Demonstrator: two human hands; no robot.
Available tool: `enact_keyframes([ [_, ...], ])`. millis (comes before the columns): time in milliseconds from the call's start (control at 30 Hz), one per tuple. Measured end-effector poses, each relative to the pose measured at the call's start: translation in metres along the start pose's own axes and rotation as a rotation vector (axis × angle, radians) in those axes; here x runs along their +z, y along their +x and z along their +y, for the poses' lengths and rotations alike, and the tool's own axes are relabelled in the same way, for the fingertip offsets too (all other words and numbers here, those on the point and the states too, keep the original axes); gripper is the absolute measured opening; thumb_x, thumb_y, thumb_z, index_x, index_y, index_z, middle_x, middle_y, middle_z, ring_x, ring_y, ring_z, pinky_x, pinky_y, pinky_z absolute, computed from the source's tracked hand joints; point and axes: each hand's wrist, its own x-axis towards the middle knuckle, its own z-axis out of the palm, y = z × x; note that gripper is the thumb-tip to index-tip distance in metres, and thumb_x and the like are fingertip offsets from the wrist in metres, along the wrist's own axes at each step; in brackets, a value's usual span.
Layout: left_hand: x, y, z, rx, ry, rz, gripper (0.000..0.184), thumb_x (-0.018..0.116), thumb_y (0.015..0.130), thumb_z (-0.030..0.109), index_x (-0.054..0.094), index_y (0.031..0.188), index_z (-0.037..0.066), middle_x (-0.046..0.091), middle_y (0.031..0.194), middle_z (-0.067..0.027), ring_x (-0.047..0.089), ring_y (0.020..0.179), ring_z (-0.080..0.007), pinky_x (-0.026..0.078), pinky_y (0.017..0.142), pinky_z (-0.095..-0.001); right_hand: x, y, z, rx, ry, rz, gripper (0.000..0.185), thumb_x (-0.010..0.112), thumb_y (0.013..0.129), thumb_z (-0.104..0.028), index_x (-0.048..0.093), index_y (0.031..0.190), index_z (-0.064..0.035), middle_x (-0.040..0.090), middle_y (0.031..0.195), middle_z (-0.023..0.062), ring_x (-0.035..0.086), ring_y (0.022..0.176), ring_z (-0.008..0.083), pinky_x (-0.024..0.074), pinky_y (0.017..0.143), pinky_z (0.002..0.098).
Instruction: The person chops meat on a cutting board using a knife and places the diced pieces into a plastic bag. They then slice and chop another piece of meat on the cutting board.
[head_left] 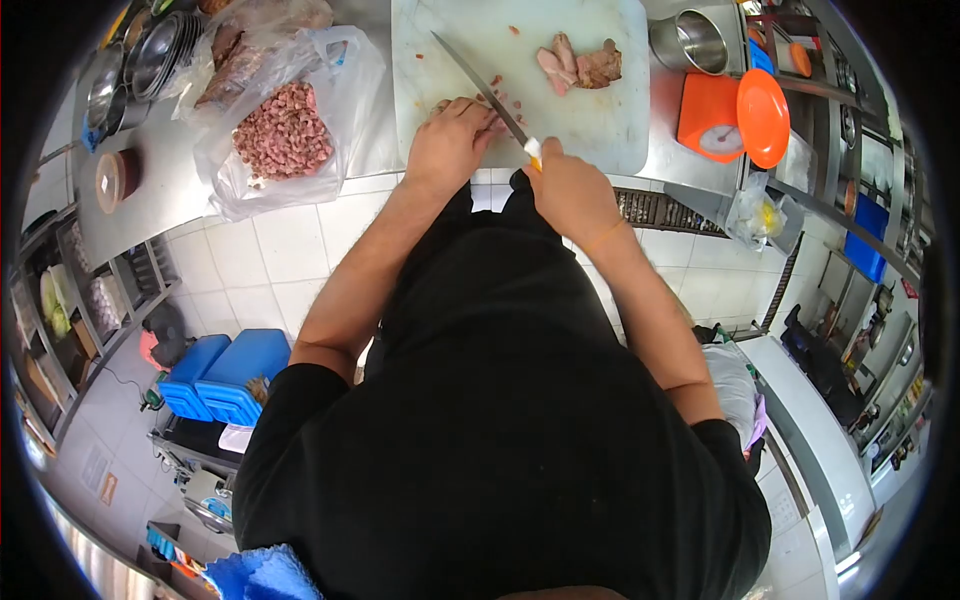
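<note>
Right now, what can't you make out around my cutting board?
In the head view:
What's under the left hand: covered by it.
Knife handle: mostly wrapped by the right hand.
Reading on the orange scale: dial too small.
Cutting board, far side: beyond the picture's top edge.

Under the left fingers (pixel 462 110), the cutting board (pixel 605 135) looks like smooth, low-sheen plastic; at the right fingers (pixel 549 160), the knife (pixel 483 88) has a smooth metal blade and a plastic-looking handle (pixel 533 149). Left of the left fingers, the bag (pixel 352 105) is thin, crinkled, shiny plastic, and the chopped meat (pixel 283 135) there looks lumpy and moist. Right of the right fingers, the scale (pixel 700 112) and plate (pixel 763 118) look like glossy plastic, the pot (pixel 666 45) shiny metal; well left of all the fingers, the counter (pixel 160 190) is smooth metal
</note>
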Motion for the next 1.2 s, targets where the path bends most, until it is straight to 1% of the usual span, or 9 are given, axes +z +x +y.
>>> enact_keyframes([
  [133, 0.005, 0.001, -0.005, 0.037, 0.015, 0.004, 0.023, 0.080, 0.090, 0.017, 0.074, 0.108, 0.006, 0.075, 0.108, -0.0097, 0.069, 0.104, -0.0351, 0.057, 0.092, -0.0450, 0.016, -0.008, -0.002, 0.067, -0.006, -0.013, 0.035, 0.062, 0.106, -0.029, 0.053, 0.115, 0.0033, 0.075, 0.085, 0.0253, 0.075, 0.081, 0.0468, 0.0592, 0.073, 0.0560],
  [233, 0.011, 0.000, -0.009, 0.093, 0.023, 0.050, 0.021, 0.078, 0.088, 0.012, 0.074, 0.108, 0.006, 0.075, 0.106, -0.0092, 0.069, 0.104, -0.0343, 0.057, 0.091, -0.0450, 0.044, 0.010, 0.007, 0.035, 0.039, 0.079, 0.034, 0.062, 0.106, -0.028, 0.053, 0.116, 0.0031, 0.075, 0.085, 0.0256, 0.075, 0.081, 0.0470, 0.0591, 0.073, 0.0566],
  [333, 0.012, 0.002, -0.011, 0.059, 0.051, -0.030, 0.022, 0.077, 0.086, 0.008, 0.074, 0.107, 0.006, 0.075, 0.107, -0.0093, 0.070, 0.105, -0.0336, 0.057, 0.092, -0.0443, 0.051, 0.036, 0.003, 0.012, 0.056, 0.124, 0.033, 0.062, 0.106, -0.027, 0.053, 0.116, 0.0033, 0.075, 0.086, 0.0260, 0.075, 0.082, 0.0471, 0.0589, 0.074, 0.0569],
  [467, 0.005, 0.001, -0.010, 0.024, 0.004, -0.042, 0.021, 0.078, 0.088, 0.011, 0.074, 0.107, 0.006, 0.075, 0.108, -0.0103, 0.070, 0.106, -0.0338, 0.057, 0.093, -0.0443, 0.038, 0.052, -0.001, -0.030, 0.071, 0.116, 0.032, 0.060, 0.106, -0.027, 0.054, 0.115, 0.0033, 0.075, 0.086, 0.0261, 0.075, 0.082, 0.0470, 0.0593, 0.075, 0.0566],
  [633, -0.005, -0.002, -0.007, -0.063, -0.030, 0.001, 0.020, 0.078, 0.091, 0.013, 0.075, 0.109, 0.006, 0.075, 0.108, -0.0109, 0.070, 0.107, -0.0350, 0.057, 0.092, -0.0452, 0.004, 0.012, -0.013, -0.008, 0.007, 0.034, 0.033, 0.060, 0.107, -0.027, 0.054, 0.114, 0.0045, 0.075, 0.087, 0.0271, 0.076, 0.083, 0.0474, 0.0599, 0.076, 0.0563],
  [800, 0.002, 0.000, -0.020, -0.054, -0.047, -0.047, 0.021, 0.078, 0.091, 0.014, 0.074, 0.110, 0.006, 0.074, 0.109, -0.0120, 0.069, 0.108, -0.0358, 0.056, 0.095, -0.0459, 0.030, 0.007, -0.011, 0.046, 0.032, 0.009, 0.035, 0.060, 0.106, -0.027, 0.052, 0.115, 0.0060, 0.075, 0.087, 0.0285, 0.076, 0.083, 0.0482, 0.0599, 0.077, 0.0571],
  [967, 0.001, -0.001, -0.020, -0.051, -0.044, -0.081, 0.020, 0.077, 0.091, 0.013, 0.075, 0.110, 0.006, 0.074, 0.108, -0.0123, 0.068, 0.108, -0.0361, 0.055, 0.096, -0.0465, 0.059, 0.043, -0.008, 0.020, 0.095, 0.112, 0.038, 0.061, 0.106, -0.030, 0.052, 0.117, 0.0053, 0.074, 0.087, 0.0308, 0.074, 0.083, 0.0511, 0.0582, 0.076, 0.0604],
  [1067, -0.002, 0.001, -0.018, -0.048, -0.043, -0.074, 0.020, 0.076, 0.091, 0.012, 0.074, 0.110, 0.005, 0.074, 0.108, -0.0125, 0.069, 0.107, -0.0359, 0.056, 0.095, -0.0461, 0.050, 0.054, -0.008, -0.016, 0.085, 0.125, 0.038, 0.061, 0.106, -0.030, 0.052, 0.116, 0.0055, 0.073, 0.086, 0.0308, 0.073, 0.083, 0.0511, 0.0581, 0.076, 0.0605],
  [1200, -0.009, -0.003, -0.022, -0.076, -0.081, -0.064, 0.018, 0.076, 0.091, 0.010, 0.074, 0.108, 0.004, 0.073, 0.107, -0.0125, 0.070, 0.105, -0.0355, 0.056, 0.092, -0.0455, 0.022, 0.025, -0.015, -0.024, 0.057, 0.066, 0.038, 0.062, 0.106, -0.030, 0.053, 0.114, 0.0063, 0.073, 0.085, 0.0303, 0.073, 0.082, 0.0513, 0.0583, 0.076, 0.0600],
])
